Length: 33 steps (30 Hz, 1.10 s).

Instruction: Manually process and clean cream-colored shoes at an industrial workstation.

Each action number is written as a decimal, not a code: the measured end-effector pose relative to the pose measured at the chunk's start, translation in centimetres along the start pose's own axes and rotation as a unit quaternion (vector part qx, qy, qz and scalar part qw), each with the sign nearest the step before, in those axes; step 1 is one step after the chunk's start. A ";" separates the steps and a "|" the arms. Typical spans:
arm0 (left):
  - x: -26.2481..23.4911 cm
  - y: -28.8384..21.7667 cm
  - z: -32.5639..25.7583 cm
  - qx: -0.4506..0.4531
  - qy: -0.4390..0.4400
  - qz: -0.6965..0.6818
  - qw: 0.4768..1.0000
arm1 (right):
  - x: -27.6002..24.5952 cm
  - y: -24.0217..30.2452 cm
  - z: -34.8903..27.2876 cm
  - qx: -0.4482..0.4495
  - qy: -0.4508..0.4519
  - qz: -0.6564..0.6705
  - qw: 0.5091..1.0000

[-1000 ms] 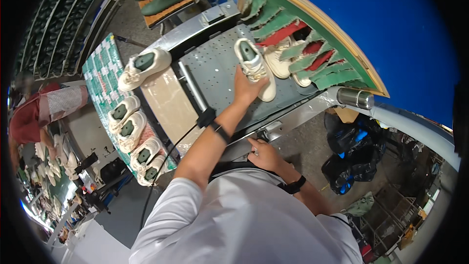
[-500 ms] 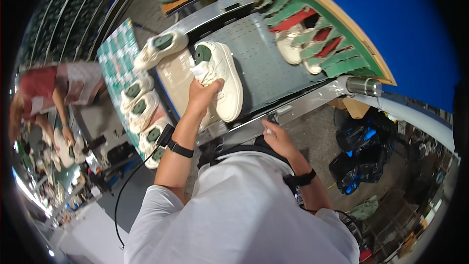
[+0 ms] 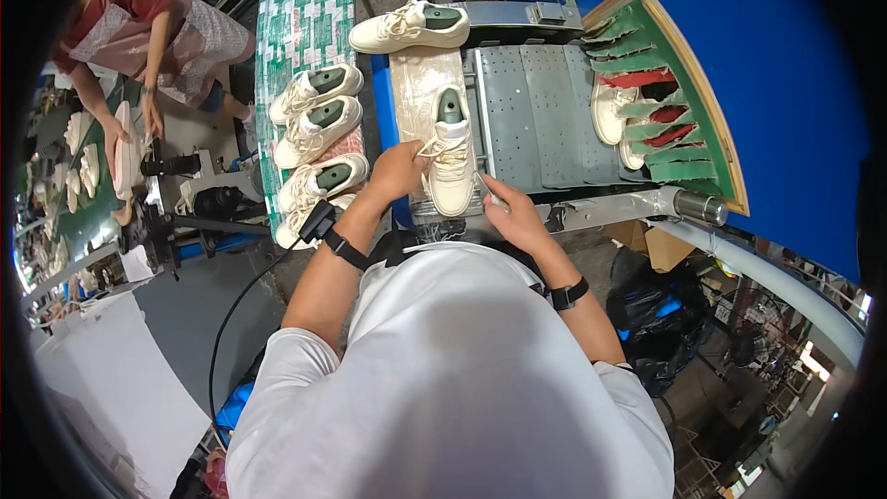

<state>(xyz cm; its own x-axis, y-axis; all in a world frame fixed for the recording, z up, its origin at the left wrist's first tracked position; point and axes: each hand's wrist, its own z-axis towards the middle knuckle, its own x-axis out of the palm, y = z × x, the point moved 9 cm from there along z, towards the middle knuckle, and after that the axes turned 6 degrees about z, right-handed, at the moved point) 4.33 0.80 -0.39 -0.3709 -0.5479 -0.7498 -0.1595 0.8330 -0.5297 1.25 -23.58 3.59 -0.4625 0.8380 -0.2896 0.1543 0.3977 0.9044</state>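
A cream sneaker (image 3: 451,155) with a green last inside lies toe toward me on a plastic-wrapped pad (image 3: 418,74). My left hand (image 3: 397,171) grips its left side at the laces. My right hand (image 3: 511,212) holds its right edge near the toe with the fingertips. Both wrists wear black bands, and a cable runs from the left one.
Another cream sneaker (image 3: 411,28) lies across the far end of the pad. Three more (image 3: 319,120) sit on a green patterned table at left. A grey perforated plate (image 3: 545,111) lies to the right, then a green rack (image 3: 670,92) holding shoes (image 3: 610,111). A person in red (image 3: 139,9) works far left.
My left hand has carried the sneaker from beside the rack leftward and set it on the pad. My right hand has come up from my waist to its toe side.
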 end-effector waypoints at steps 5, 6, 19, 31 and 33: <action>-4.1 -5.8 -1.3 0.038 0.230 -0.589 0.774 | 2.6 7.4 1.6 -0.086 0.104 -0.111 0.985; -5.1 -6.5 -0.6 0.041 0.229 -0.589 0.774 | 3.2 8.9 2.4 -0.109 0.099 -0.142 0.979; -3.2 0.5 4.5 0.009 -0.052 -0.291 0.955 | 2.9 8.8 2.9 -0.173 0.027 -0.233 0.957; -4.0 -2.3 6.5 0.071 -0.022 -0.216 0.974 | 6.0 8.2 5.7 -0.162 0.065 -0.202 0.964; -4.0 -2.0 7.0 0.065 -0.024 -0.226 0.972 | 8.2 9.0 5.4 -0.054 0.186 -0.017 0.981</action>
<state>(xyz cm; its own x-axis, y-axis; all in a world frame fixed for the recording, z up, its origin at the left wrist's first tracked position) 12.49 0.77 0.88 -0.2457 -0.8609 -0.4455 -0.1779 0.4918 -0.8523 3.55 -11.14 7.64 -0.7557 0.6225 -0.2035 0.0495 0.3641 0.9301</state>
